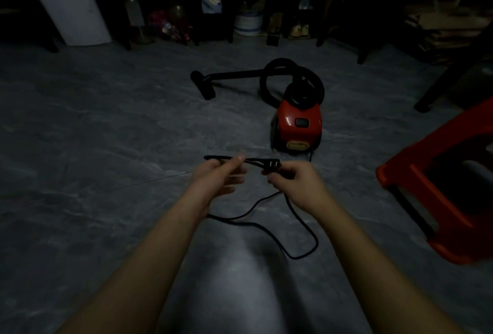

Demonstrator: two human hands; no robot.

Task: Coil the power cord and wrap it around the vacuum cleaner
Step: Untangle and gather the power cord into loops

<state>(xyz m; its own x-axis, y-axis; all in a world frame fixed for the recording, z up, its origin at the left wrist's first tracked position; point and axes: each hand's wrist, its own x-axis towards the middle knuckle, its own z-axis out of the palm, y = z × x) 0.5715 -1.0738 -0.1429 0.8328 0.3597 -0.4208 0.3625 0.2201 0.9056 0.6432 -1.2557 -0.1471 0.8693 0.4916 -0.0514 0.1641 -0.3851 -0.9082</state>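
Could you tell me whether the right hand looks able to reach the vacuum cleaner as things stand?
Probably yes: only bare floor lies between the right hand and the vacuum cleaner, though its fingers grip the power cord.

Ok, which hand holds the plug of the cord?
The right hand grips the plug, its metal prongs showing; the left hand pinches only plain power cord.

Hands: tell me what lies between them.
Head view: a short stretch of the black power cord spans from the left hand to the right hand.
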